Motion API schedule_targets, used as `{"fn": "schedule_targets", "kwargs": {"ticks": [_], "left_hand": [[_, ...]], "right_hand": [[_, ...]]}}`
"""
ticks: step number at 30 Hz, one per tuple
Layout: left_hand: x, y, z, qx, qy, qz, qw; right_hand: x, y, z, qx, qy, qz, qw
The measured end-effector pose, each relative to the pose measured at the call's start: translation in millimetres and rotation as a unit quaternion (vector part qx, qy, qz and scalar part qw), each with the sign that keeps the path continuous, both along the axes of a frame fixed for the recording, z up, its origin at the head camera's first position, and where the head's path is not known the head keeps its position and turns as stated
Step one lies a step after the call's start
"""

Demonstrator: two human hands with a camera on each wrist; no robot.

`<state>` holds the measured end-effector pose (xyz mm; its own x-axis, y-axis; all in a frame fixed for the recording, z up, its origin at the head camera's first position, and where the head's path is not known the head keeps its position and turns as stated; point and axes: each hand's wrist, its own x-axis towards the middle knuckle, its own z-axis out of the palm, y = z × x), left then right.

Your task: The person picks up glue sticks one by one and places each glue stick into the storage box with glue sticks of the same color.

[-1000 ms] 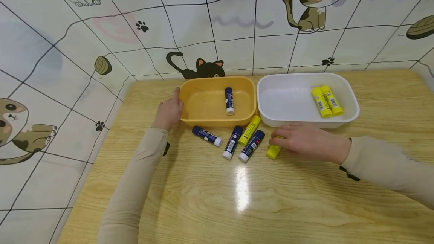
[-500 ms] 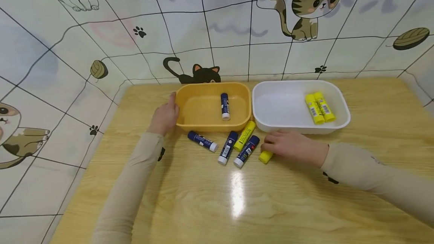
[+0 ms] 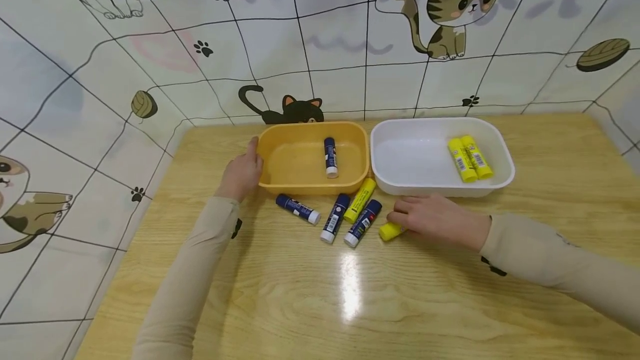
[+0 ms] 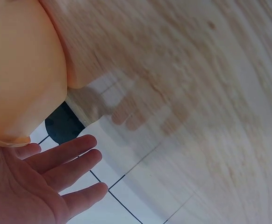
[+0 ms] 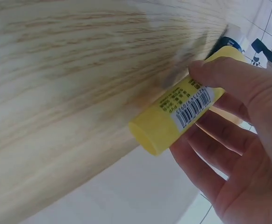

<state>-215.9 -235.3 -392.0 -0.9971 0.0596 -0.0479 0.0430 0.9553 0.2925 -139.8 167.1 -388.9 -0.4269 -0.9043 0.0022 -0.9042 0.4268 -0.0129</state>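
At the left end of the orange tub (image 3: 312, 189), my left hand (image 3: 241, 175) touches the rim. The left wrist view shows that hand's (image 4: 28, 182) fingers spread and fairly straight beside the tub's wall (image 4: 28, 70). My right hand (image 3: 435, 218) holds a yellow glue stick (image 3: 390, 231) in front of the white tub (image 3: 445, 189). From the right wrist, its thumb lies on the barcoded glue stick (image 5: 178, 112) with the fingers behind. One blue glue stick (image 3: 330, 157) lies in the orange tub, and two yellow glue sticks (image 3: 470, 159) lie in the white one.
Between the hands on the wooden table (image 3: 280, 288) lie three blue glue sticks, one at the left (image 3: 298, 208), and a yellow glue stick (image 3: 360, 200). Behind both tubs rises a wall (image 3: 340, 43) with cat drawings.
My right hand has closed around the yellow glue stick and tilted it flatter. My left hand stays at the orange tub's rim. The head view has shifted slightly.
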Motion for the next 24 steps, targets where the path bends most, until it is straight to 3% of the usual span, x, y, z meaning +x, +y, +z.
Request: {"fn": "schedule_targets", "kwargs": {"ticks": [16,24], "left_hand": [[2.5,-0.5,0.6,-0.017,-0.002,-0.004,0.9998],[1.6,2.2,1.6,-0.022,-0.004,-0.003,0.9997]], "right_hand": [[0.6,9.7,38.0,0.002,-0.025,-0.035,0.9991],[-6.5,16.8,59.6,0.004,0.019,-0.044,0.9988]]}}
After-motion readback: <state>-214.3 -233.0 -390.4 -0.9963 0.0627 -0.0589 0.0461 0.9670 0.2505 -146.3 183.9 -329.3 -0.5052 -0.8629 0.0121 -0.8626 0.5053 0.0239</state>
